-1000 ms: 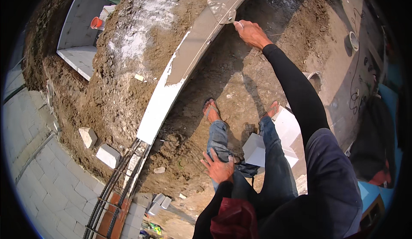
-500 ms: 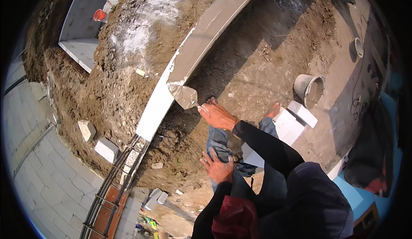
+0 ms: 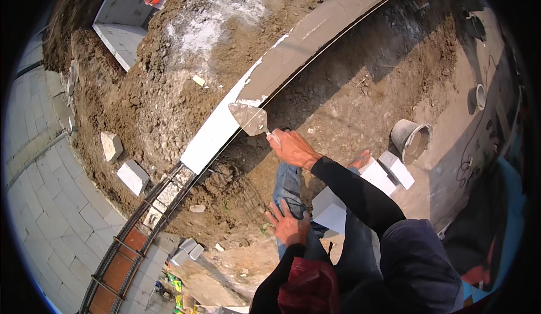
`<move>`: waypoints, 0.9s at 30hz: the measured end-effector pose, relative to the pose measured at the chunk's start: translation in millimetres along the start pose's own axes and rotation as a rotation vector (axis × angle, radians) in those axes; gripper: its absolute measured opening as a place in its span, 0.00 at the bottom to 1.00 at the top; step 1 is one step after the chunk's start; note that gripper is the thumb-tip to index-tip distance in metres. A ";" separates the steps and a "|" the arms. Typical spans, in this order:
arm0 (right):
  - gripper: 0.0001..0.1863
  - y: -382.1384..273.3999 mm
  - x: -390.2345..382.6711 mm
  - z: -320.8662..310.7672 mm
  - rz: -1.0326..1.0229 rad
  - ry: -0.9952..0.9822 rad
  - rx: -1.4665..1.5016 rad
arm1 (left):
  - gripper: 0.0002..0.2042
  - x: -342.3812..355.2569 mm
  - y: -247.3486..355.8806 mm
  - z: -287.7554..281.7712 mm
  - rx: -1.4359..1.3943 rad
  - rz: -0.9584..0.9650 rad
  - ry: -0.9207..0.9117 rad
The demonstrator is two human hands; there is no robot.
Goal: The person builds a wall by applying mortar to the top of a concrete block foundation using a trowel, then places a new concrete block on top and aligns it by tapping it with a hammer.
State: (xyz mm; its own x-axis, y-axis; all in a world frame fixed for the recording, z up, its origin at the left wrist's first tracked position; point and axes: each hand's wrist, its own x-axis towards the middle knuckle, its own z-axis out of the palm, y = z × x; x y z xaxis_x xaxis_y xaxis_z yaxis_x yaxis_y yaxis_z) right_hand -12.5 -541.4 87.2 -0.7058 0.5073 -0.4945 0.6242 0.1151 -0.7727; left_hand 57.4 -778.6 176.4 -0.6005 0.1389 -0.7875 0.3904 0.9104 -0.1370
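My right hand [image 3: 293, 148] grips the handle of a pointed trowel [image 3: 249, 118]. The mortar-smeared blade rests on a long low white wall [image 3: 217, 134], at the edge where grey mortar [image 3: 293, 55] covers its top. My left hand [image 3: 288, 224] lies flat on my left knee, fingers spread, holding nothing. I squat in jeans with bare feet on brown soil [image 3: 344, 105] beside the wall.
A grey bucket [image 3: 411, 139] stands to the right by white blocks [image 3: 389, 170]. Loose white blocks [image 3: 132, 176] lie left of the wall on the earth mound. A steel rebar cage [image 3: 121, 246] runs down-left from the wall's end. Grey paving [image 3: 39, 201] lies left. A cable [image 3: 479, 134] trails at right.
My right arm drew back from a far stretch along the wall top. The trowel now sits at the near edge of the mortar. The left hand stayed on the knee.
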 end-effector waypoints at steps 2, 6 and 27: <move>0.21 -10.7 -11.5 -13.1 0.041 -0.091 -0.135 | 0.47 0.1 -1.5 0.2 -0.024 -0.016 -0.007; 0.20 7.6 29.8 -93.8 0.026 0.171 -0.286 | 0.47 -0.1 3.1 -0.6 -0.042 -0.016 -0.006; 0.21 -8.2 27.1 33.8 0.057 0.052 0.105 | 0.45 -0.6 18.6 -10.7 0.009 0.009 0.036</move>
State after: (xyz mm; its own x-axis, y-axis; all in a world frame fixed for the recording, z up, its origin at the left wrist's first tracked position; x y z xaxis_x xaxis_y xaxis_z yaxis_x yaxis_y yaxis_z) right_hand -48.0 -557.5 66.7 -0.6501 0.5547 -0.5194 0.6223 -0.0036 -0.7828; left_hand 57.5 -757.6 180.8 -0.6215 0.1609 -0.7667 0.4020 0.9055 -0.1358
